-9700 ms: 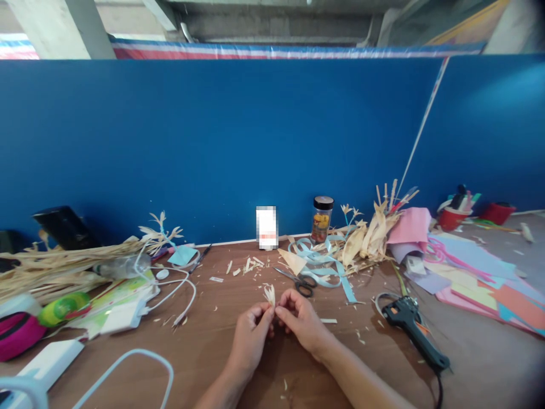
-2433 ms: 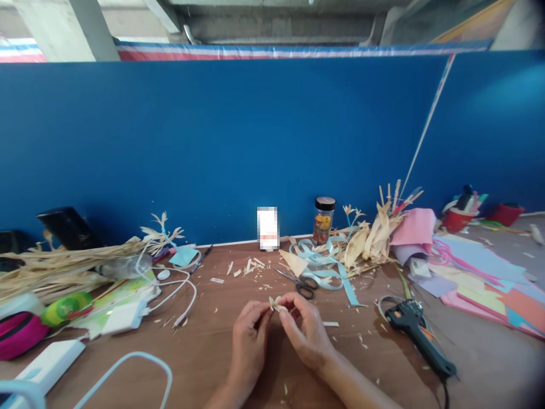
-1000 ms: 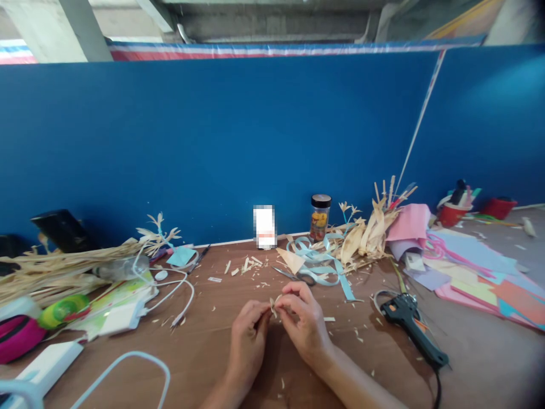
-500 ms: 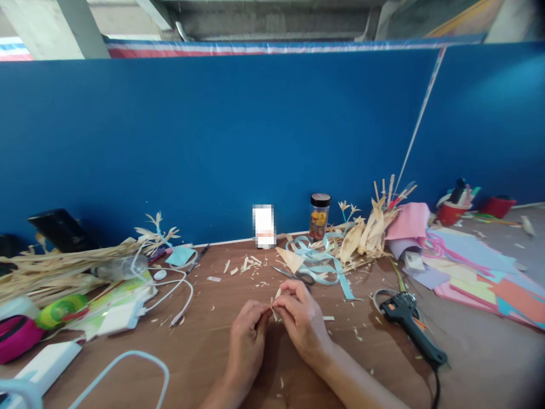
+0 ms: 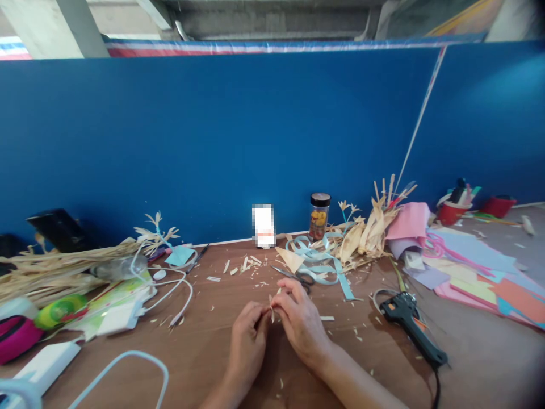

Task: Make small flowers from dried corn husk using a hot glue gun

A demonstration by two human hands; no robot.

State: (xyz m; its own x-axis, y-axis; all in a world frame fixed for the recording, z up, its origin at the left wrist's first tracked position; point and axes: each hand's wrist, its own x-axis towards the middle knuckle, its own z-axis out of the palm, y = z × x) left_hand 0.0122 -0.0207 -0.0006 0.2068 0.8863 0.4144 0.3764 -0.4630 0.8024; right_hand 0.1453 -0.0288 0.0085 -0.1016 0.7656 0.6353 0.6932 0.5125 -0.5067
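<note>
My left hand and my right hand meet above the brown table, both closed with fingertips pinched. Between them is a small cluster of pale, pointed dried-husk petals, which looks like a little flower. The left fingers grip it from below, where its lower end is hidden. The right thumb and forefinger pinch its upper right side. Just beyond the right hand lie dark-handled scissors and a triangular piece of husk.
A black glue gun lies right, beside coloured paper sheets. Light-blue ribbon, a lidded jar and dried husks are behind. White cables and a power strip occupy the left. Husk scraps are scattered about.
The husk petals between my fingertips have turned slightly and now show more spread out. My right fingers have shifted a little; the left hand stays nearly in place.
</note>
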